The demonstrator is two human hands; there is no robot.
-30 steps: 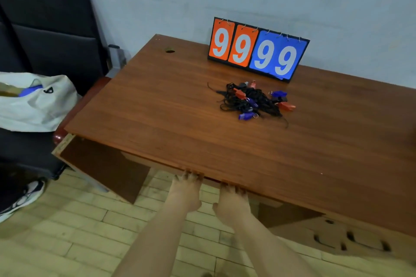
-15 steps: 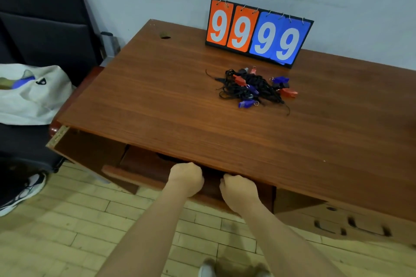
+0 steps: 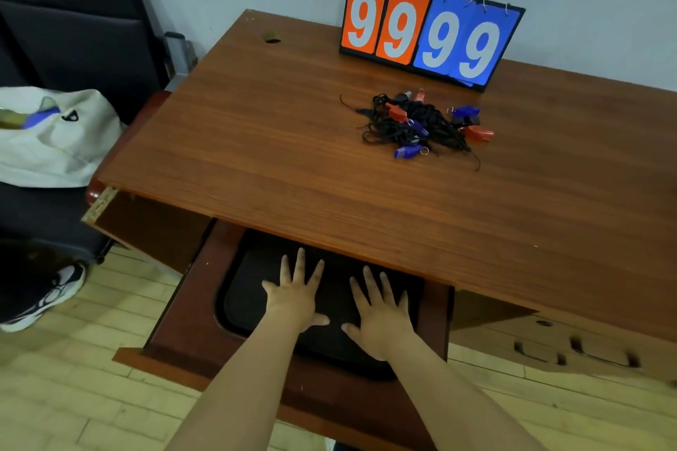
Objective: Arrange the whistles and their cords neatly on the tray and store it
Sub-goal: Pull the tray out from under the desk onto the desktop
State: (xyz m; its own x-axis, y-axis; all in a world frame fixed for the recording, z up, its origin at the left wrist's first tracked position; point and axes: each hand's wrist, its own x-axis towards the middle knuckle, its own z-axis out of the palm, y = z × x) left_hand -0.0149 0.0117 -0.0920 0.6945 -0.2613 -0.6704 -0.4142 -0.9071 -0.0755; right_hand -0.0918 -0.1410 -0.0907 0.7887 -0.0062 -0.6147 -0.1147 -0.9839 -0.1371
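A tangled heap of black cords with several red and blue whistles (image 3: pixel 421 124) lies on the wooden desk top (image 3: pixel 293 143), in front of the scoreboard. Below the desk's front edge a drawer (image 3: pixel 176 326) stands pulled out, and a black tray (image 3: pixel 238 304) lies inside it. My left hand (image 3: pixel 295 295) and my right hand (image 3: pixel 379 311) hover flat over the tray with fingers spread, holding nothing. The tray's far part is hidden under the desk top.
A flip scoreboard (image 3: pixel 428 29) reading 99 99 stands at the desk's back against the wall. A white bag (image 3: pixel 51 135) rests on a dark chair at the left. A person's shoe (image 3: pixel 47 297) is on the floor at the left. More drawers (image 3: pixel 575 348) sit at the right.
Both hands gripped the drawer front and pulled it out toward me, uncovering the black tray. They let go and now spread flat over the tray.
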